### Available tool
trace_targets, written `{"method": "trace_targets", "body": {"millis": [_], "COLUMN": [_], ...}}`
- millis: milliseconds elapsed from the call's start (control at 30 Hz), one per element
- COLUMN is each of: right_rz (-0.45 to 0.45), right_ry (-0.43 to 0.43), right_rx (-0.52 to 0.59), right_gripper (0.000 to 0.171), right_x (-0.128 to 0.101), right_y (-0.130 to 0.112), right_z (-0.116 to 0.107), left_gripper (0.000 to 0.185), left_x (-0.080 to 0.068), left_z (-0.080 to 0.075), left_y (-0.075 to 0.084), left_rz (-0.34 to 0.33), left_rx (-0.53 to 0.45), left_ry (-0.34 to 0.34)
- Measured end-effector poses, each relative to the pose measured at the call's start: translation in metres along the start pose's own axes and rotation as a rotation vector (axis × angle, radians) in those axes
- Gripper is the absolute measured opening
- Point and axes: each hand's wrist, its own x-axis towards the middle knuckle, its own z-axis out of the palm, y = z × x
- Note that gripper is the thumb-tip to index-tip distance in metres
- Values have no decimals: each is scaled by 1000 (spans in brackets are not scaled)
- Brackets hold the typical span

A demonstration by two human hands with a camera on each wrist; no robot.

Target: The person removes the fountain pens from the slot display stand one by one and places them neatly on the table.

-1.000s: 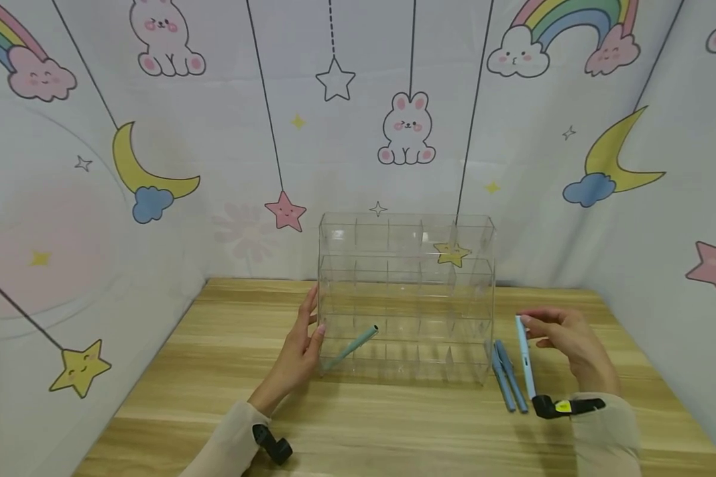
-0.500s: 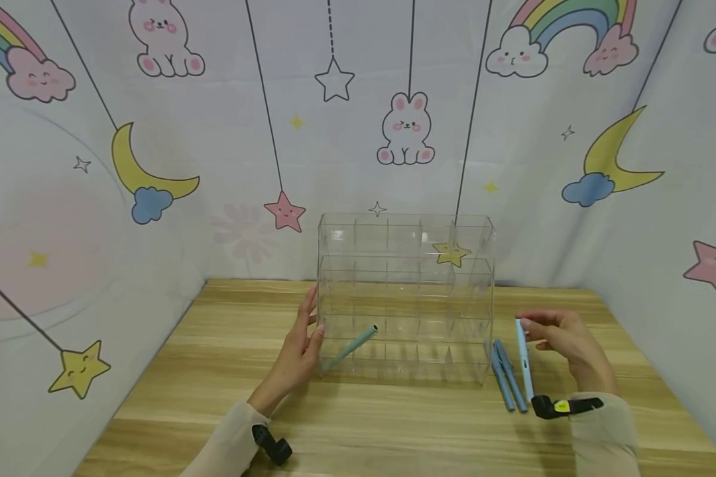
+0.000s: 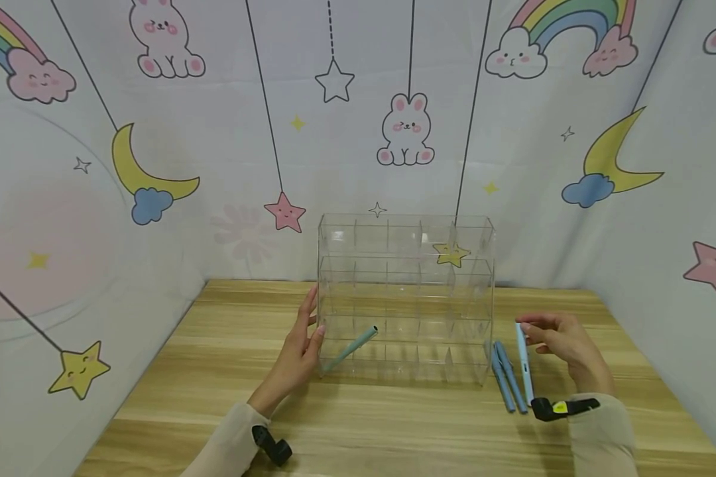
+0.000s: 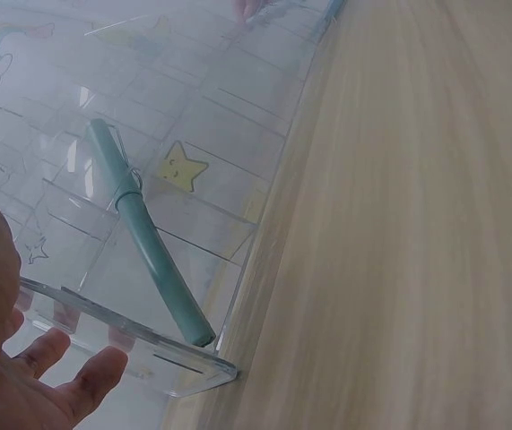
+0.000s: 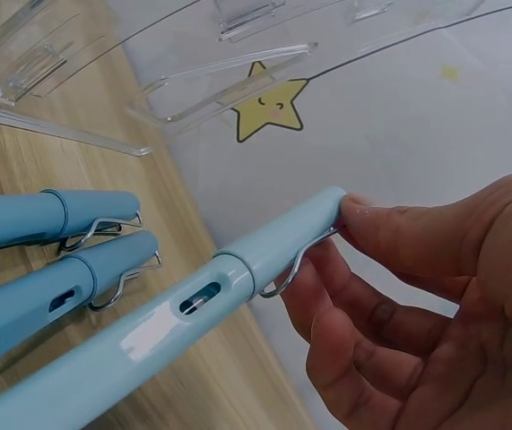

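Observation:
My right hand (image 3: 567, 341) pinches a light-blue capped pen (image 5: 184, 313) by its cap end, thumb against fingertips. In the head view that pen stands nearly upright, its lower end partly behind the wrist camera. Two darker blue pens (image 3: 510, 377) lie side by side just left of it. My left hand (image 3: 295, 351) rests against the left side of a clear tiered organizer (image 3: 402, 308), fingers extended along the side wall, thumb near the front edge. A teal pen (image 4: 152, 242) leans diagonally in the organizer's front left compartment.
The organizer's several divided compartments stand on a wooden table (image 3: 388, 424). Printed curtains (image 3: 244, 132) hang behind and on both sides. A small black camera (image 3: 551, 409) sits on the right wrist, another black camera (image 3: 272, 447) on the left.
My right hand has lowered slightly with the light-blue pen, moving a little toward me. The left hand, the organizer and the other pens have stayed put.

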Motion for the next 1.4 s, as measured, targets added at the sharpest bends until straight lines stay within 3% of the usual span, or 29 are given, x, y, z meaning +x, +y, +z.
{"method": "trace_targets", "body": {"millis": [1400], "right_rz": [50], "right_ry": [-41], "right_rx": [14], "right_gripper": [41], "right_x": [10], "right_y": [21], "right_z": [2], "left_gripper": [77], "left_x": [-1], "left_z": [0], "left_y": [-2], "left_rz": [-21], "left_rx": [-8], "left_ry": [-6]}}
